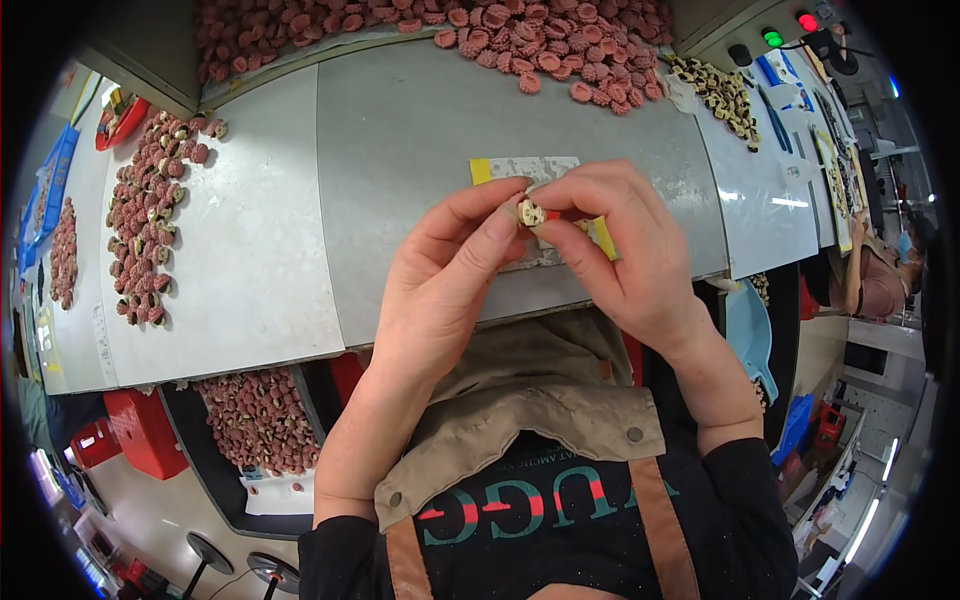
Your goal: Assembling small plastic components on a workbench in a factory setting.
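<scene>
Both hands meet over the middle of the grey table, close to the near edge. The left hand and the right hand are each pinched narrow on one small part, thumb and forefinger tips pressing in from either side, so the piece sits between them just above a yellow-edged card lying on the table.

It looks to me like the handling step on a single piece: it is being turned, checked or pressed together at the fingertips. The next move calls for a firm but light pinch, since the piece is tiny and could easily slip out and drop to the table or lap.

The part is cream and dark at its face, with a bit of red showing beside it toward the right hand; I cannot tell whether the red belongs to it. Its finer shape is too small to make out.

A big heap of pink round pieces lies along the far edge, a scattered batch of the same to the left, and a tray of them sits below the near edge.
</scene>
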A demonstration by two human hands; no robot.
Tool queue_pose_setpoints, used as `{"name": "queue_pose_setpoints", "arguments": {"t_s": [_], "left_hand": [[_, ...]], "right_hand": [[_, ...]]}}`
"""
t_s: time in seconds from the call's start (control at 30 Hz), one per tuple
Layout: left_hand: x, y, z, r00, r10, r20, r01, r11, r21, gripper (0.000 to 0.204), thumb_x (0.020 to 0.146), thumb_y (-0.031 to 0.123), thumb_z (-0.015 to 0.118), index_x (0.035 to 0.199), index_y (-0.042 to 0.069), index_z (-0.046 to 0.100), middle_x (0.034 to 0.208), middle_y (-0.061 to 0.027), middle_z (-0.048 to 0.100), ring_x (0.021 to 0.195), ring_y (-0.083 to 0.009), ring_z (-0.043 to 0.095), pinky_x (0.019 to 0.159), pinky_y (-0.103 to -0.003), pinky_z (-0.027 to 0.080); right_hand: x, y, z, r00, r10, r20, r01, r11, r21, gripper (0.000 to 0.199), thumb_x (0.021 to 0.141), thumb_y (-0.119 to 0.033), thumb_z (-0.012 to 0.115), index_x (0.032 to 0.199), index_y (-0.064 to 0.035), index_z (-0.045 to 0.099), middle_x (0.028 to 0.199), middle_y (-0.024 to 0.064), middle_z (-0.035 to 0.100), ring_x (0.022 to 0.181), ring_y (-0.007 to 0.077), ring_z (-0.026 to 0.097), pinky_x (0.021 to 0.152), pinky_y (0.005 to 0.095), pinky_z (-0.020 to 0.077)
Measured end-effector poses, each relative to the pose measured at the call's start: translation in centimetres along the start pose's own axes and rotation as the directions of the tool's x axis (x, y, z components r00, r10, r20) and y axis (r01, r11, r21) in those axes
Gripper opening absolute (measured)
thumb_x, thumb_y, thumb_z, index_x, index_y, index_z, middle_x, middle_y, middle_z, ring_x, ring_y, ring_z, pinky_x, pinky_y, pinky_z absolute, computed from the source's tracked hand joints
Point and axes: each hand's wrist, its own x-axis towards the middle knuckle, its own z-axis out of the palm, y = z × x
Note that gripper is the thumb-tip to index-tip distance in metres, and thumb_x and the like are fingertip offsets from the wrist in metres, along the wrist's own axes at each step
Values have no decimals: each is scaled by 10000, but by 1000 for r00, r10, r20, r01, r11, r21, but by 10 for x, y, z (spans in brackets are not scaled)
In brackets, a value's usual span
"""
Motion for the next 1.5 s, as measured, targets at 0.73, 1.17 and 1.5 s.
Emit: {"name": "queue_pose_setpoints", "arguments": {"t_s": [0.73,1.17,1.5], "left_hand": [[-8,-7,12,980,194,45,-199,962,187,598,830,-1,616,1359,30,340,1023,-90,572,974,-126,553,879,-275,455],[2,-17,26,971,239,16,-225,886,406,482,820,-19,623,1258,9,422,994,-70,579,880,-102,575,809,-229,470],[14,91,-69,767,497,406,-44,-591,806,269,788,38,594,1055,16,578,1098,-153,566,1027,-313,524,872,-406,428]], "right_hand": [[2,7,-1,990,-138,10,138,988,-73,325,634,-110,790,904,-68,614,899,72,538,811,220,546,664,296,471],[0,22,-8,970,-240,-35,228,952,-205,343,618,-92,777,911,-77,598,873,68,563,792,247,556,666,327,471],[-19,140,-100,951,208,-228,-289,856,-428,224,874,-74,540,1095,-38,556,1040,113,547,913,223,580,759,318,487]]}}
